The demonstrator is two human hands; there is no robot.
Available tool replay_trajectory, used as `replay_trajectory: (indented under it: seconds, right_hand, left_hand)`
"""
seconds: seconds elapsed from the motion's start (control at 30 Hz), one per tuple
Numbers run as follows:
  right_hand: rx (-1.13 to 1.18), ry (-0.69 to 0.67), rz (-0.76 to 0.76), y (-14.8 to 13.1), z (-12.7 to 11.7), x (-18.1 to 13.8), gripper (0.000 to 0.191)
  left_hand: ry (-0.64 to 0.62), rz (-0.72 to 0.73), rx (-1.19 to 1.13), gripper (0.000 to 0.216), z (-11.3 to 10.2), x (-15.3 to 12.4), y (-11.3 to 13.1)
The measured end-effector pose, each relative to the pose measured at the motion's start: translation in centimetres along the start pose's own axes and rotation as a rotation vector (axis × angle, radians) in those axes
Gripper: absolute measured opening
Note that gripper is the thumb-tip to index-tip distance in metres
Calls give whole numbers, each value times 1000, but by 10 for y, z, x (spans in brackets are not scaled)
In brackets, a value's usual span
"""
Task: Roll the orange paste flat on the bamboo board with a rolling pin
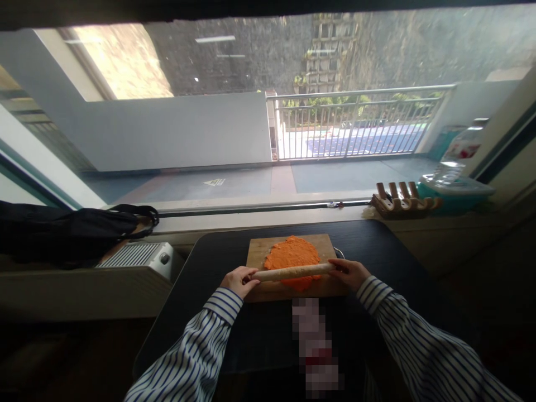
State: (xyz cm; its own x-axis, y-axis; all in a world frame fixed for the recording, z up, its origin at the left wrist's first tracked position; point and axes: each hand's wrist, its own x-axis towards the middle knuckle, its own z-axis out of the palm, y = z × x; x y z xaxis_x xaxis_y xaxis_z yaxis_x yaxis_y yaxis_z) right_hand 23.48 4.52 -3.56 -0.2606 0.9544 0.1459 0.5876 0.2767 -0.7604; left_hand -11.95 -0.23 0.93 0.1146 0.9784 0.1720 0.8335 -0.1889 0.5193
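A flat round of orange dough [292,254] lies on a wooden board [324,244] on a dark table [377,245]. Across the near part of the dough rests a pale wooden rolling pin [293,272]. My left hand [239,280] is closed round the pin's left end. My right hand [350,273] lies on the pin's right end with fingers curled over it. Both arms wear blue-and-white striped sleeves.
A window sill runs behind the table, with a wooden rack [400,200] and a teal container holding a plastic bottle [454,167] at the right. A black bag [71,231] lies on a white radiator [138,258] at the left. The window looks onto a balcony railing [355,120].
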Motion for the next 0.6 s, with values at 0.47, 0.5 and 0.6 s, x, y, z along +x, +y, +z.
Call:
replay_trajectory:
  seconds: [0.47, 0.5, 0.6]
  right_hand:
    - [-152, -8, -11, -4, -14, 85, 35]
    - [-165, -11, -10, -5, -16, 92, 35]
    - [-205, -16, -12, -5, -21, 112, 33]
  left_hand:
    - [29, 82, 98, 22, -3, 87, -22]
    - [21, 102, 116, 21, -4, 95, -24]
    - [-4, 146, 152, 20, -6, 117, -29]
